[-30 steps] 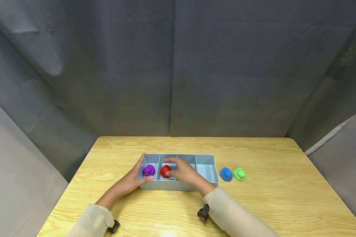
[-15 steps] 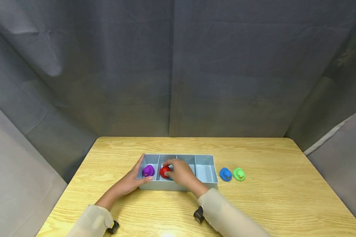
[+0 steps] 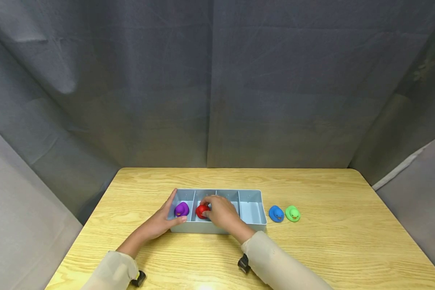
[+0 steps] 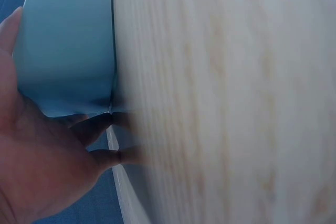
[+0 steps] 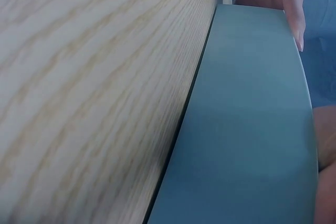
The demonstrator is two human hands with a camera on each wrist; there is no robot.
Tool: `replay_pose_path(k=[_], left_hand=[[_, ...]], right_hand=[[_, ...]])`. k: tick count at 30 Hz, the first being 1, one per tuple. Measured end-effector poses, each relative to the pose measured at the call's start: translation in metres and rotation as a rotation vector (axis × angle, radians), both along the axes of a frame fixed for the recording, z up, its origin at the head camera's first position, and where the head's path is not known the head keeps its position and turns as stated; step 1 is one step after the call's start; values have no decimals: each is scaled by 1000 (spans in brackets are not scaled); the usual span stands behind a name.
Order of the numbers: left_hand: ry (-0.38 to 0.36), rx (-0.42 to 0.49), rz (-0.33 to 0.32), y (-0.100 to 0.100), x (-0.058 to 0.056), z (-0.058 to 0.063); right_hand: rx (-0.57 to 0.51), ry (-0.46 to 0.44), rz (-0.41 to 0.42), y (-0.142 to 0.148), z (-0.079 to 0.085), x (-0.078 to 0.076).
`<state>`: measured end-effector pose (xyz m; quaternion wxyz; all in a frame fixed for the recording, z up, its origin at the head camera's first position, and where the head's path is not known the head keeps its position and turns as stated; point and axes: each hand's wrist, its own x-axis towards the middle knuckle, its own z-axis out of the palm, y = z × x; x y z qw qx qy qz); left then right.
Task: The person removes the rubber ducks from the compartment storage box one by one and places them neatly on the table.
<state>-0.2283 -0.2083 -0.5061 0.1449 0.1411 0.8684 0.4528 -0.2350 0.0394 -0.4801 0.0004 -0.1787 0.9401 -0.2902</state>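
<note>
A light blue-grey box (image 3: 214, 228) with a row of compartments rests on the table. My left hand (image 3: 158, 222) holds its left end, thumb over the front rim and fingers along the end wall. In the left wrist view, fingertips of the left hand (image 4: 47, 166) reach down to the tabletop. A purple rubber duck (image 3: 181, 209) sits in the leftmost compartment. My right hand (image 3: 222, 213) reaches into the second compartment and grips a red rubber duck (image 3: 201, 212) between thumb and fingers. The right wrist view mostly shows the box's front wall (image 5: 247, 119).
To the right of the box, a blue rubber duck (image 3: 276, 214) and a green rubber duck (image 3: 293, 214) sit side by side on the wooden table (image 3: 333, 241). Dark cloth (image 3: 275, 100) hangs behind the table's far edge.
My right hand has shifted slightly left, and its spread fingers have closed around the red duck. The left hand, box and other ducks keep their places.
</note>
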Motion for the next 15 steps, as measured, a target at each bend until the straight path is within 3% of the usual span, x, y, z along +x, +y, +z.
replay_pose_path(k=[15], left_hand=[[-6, 14, 0, 0, 1, 0]], right_hand=[[-30, 18, 29, 2, 1, 2]])
